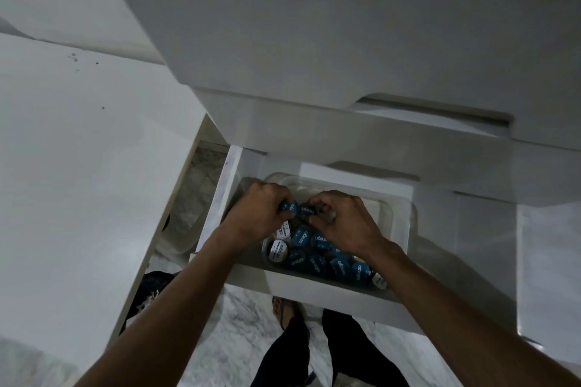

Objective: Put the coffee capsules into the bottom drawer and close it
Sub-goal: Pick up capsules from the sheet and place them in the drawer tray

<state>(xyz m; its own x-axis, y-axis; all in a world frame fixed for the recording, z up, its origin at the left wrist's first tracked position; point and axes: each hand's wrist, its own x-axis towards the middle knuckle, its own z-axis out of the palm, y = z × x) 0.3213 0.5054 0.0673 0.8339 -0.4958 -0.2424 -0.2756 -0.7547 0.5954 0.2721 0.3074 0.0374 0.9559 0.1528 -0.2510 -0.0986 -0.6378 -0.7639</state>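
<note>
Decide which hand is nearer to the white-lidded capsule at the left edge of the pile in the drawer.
Left. The left hand grips blue capsules just above the white-lidded capsule, its wrist beside it. The right hand holds a capsule farther right, across the pile.

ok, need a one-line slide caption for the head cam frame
Both hands, left hand and right hand, hold blue coffee capsules over the pile inside the open bottom drawer.

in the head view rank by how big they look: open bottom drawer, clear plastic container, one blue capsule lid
1. open bottom drawer
2. clear plastic container, inside the drawer
3. blue capsule lid, by far the smallest
No ties here.
</note>
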